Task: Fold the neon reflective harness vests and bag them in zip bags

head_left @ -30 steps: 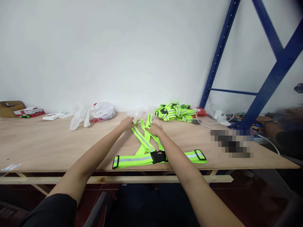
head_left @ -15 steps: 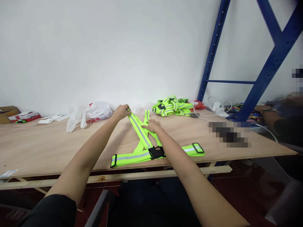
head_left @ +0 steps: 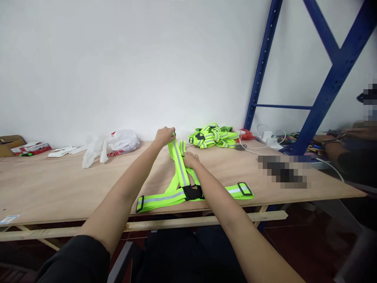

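A fluorescent yellow-green reflective vest (head_left: 180, 167), made of straps with grey stripes, lies on the wooden table in front of me. Its black buckle (head_left: 193, 192) sits at the middle of the waist strap, which has a black slider at each end. My left hand (head_left: 165, 136) is closed on the far end of one shoulder strap and lifts it off the tabletop. Close beside it, my right hand (head_left: 191, 160) has its fingers curled at the other shoulder strap, partly hiding it; the fingertips show only in part.
Behind lies a tangled pile of similar reflective vests (head_left: 213, 135). A white plastic bag (head_left: 122, 142), papers (head_left: 62, 151) and a cardboard box (head_left: 11, 144) are at the left. A blue rack post (head_left: 315, 104), a white cable and another person's arm (head_left: 330, 143) are at the right.
My left hand has moved right with the strap end, bringing that strap more upright and nearer the other one. My right hand's fingers have drawn in around its strap.
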{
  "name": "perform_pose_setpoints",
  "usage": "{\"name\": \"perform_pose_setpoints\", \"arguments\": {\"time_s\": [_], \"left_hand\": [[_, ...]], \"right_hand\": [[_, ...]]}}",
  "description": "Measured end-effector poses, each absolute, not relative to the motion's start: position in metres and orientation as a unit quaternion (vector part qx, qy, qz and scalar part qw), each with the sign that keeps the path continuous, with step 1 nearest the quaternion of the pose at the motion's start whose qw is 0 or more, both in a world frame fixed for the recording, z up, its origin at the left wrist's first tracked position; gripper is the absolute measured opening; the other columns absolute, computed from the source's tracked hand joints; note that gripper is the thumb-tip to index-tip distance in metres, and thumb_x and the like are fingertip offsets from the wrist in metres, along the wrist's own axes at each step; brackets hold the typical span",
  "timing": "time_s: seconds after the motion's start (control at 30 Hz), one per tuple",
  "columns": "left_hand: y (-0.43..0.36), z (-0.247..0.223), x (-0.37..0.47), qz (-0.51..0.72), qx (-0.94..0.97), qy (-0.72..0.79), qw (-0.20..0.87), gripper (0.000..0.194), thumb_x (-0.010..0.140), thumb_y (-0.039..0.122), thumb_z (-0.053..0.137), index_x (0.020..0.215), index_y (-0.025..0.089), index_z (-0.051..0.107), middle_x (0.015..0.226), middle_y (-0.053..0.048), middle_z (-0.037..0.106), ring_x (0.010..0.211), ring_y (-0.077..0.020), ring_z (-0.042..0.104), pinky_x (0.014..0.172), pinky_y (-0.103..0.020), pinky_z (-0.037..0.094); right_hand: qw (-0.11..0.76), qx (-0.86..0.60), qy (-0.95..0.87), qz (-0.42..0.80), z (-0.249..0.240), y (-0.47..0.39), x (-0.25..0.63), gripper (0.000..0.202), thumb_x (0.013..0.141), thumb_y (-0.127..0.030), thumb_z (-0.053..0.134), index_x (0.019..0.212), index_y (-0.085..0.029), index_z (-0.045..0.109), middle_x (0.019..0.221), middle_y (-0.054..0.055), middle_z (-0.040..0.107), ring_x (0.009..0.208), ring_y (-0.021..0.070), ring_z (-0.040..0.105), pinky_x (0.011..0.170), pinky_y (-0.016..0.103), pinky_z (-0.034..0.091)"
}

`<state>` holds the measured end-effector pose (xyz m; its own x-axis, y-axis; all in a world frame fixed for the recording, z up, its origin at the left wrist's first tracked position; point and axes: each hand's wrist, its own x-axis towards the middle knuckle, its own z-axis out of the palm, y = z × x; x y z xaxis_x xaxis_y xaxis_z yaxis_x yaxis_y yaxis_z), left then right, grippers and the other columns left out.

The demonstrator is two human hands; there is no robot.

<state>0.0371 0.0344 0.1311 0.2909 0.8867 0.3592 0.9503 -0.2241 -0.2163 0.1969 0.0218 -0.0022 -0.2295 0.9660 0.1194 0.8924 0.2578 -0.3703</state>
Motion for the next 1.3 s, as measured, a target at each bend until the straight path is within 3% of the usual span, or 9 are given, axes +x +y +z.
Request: {"name": "perform_pose_setpoints", "arguments": {"time_s": [0.2, 0.4, 0.6, 0.77, 0.9, 1.0, 1.13, 1.23, 1.3], "left_hand": [[0.048, 0.075, 0.05, -0.053, -0.783, -0.602, 0.146, 0.031, 0.095, 0.026, 0.045, 0.123, 0.018, 0.057, 0.113, -0.015, 0.069, 0.108, -0.0294, 0.064, 0.083, -0.036, 0.047], [0.052, 0.043, 0.057, -0.052, -0.784, -0.611, 0.1, 0.031, 0.094, 0.024, 0.047, 0.123, 0.018, 0.055, 0.125, -0.015, 0.061, 0.108, -0.0259, 0.064, 0.084, -0.032, 0.049], [0.041, 0.047, 0.048, -0.051, -0.774, -0.623, 0.104, 0.04, 0.091, 0.029, 0.056, 0.128, 0.017, 0.05, 0.133, -0.019, 0.05, 0.117, -0.0312, 0.059, 0.089, -0.037, 0.049], [0.022, 0.073, 0.036, -0.039, -0.8, -0.593, 0.086, 0.028, 0.091, 0.031, 0.054, 0.114, 0.016, 0.059, 0.121, -0.016, 0.061, 0.109, -0.0291, 0.063, 0.087, -0.036, 0.049], [-0.023, 0.103, 0.013, -0.041, -0.836, -0.544, 0.059, 0.023, 0.091, 0.041, 0.055, 0.097, 0.02, 0.064, 0.103, -0.008, 0.071, 0.096, -0.0243, 0.065, 0.081, -0.031, 0.048], [-0.087, 0.115, -0.014, -0.086, -0.875, -0.476, -0.017, 0.027, 0.09, 0.046, 0.054, 0.09, 0.021, 0.063, 0.094, -0.006, 0.072, 0.084, -0.0214, 0.066, 0.073, -0.029, 0.047], [-0.183, 0.095, -0.045, -0.154, -0.845, -0.496, -0.127, 0.04, 0.086, 0.058, 0.057, 0.105, 0.024, 0.065, 0.107, -0.006, 0.072, 0.092, -0.0245, 0.067, 0.075, -0.031, 0.05], [-0.224, 0.065, -0.055, -0.168, -0.824, -0.513, -0.175, 0.053, 0.074, 0.059, 0.071, 0.117, 0.029, 0.063, 0.12, -0.005, 0.069, 0.102, -0.0276, 0.066, 0.081, -0.032, 0.051], [-0.231, 0.05, -0.056, -0.181, -0.818, -0.518, -0.175, 0.046, 0.078, 0.056, 0.069, 0.115, 0.029, 0.066, 0.116, -0.004, 0.07, 0.1, -0.0265, 0.065, 0.082, -0.032, 0.05]], "right_hand": [[0.202, -0.625, -0.747, 0.101, -0.002, 0.026, 0.204, 0.047, 0.098, -0.032, 0.032, 0.139, -0.019, 0.051, 0.145, 0.013, 0.054, 0.128, 0.0274, 0.054, 0.101, 0.036, 0.041], [0.194, -0.611, -0.762, 0.091, -0.003, 0.025, 0.204, 0.046, 0.096, -0.031, 0.038, 0.136, -0.021, 0.055, 0.143, 0.011, 0.057, 0.129, 0.0283, 0.052, 0.103, 0.037, 0.04], [0.194, -0.597, -0.774, 0.085, -0.005, 0.024, 0.206, 0.042, 0.095, -0.026, 0.04, 0.131, -0.022, 0.059, 0.14, 0.009, 0.06, 0.126, 0.0274, 0.056, 0.102, 0.037, 0.04], [0.216, -0.6, -0.767, 0.067, 0.008, 0.02, 0.208, 0.047, 0.097, -0.025, 0.035, 0.14, -0.017, 0.052, 0.147, 0.011, 0.053, 0.13, 0.0247, 0.052, 0.103, 0.032, 0.042], [0.226, -0.589, -0.775, 0.032, 0.046, 0.011, 0.215, 0.046, 0.098, -0.024, 0.036, 0.141, -0.017, 0.051, 0.148, 0.012, 0.052, 0.132, 0.0261, 0.05, 0.106, 0.034, 0.039], [0.211, -0.571, -0.793, 0.015, 0.082, -0.01, 0.232, 0.037, 0.097, -0.031, 0.047, 0.127, -0.02, 0.063, 0.135, 0.012, 0.062, 0.121, 0.0309, 0.057, 0.101, 0.039, 0.042], [0.223, -0.512, -0.826, -0.071, 0.108, -0.073, 0.266, 0.034, 0.097, -0.035, 0.05, 0.122, -0.022, 0.066, 0.127, 0.01, 0.067, 0.115, 0.0323, 0.061, 0.096, 0.042, 0.046], [0.236, -0.422, -0.87, -0.097, 0.093, -0.136, 0.283, 0.034, 0.098, -0.035, 0.047, 0.125, -0.026, 0.065, 0.122, 0.009, 0.07, 0.112, 0.0297, 0.064, 0.095, 0.042, 0.049], [0.234, -0.363, -0.897, -0.091, 0.069, -0.172, 0.287, 0.03, 0.097, -0.035, 0.05, 0.119, -0.03, 0.069, 0.116, 0.008, 0.072, 0.109, 0.0289, 0.066, 0.092, 0.043, 0.052]]}}
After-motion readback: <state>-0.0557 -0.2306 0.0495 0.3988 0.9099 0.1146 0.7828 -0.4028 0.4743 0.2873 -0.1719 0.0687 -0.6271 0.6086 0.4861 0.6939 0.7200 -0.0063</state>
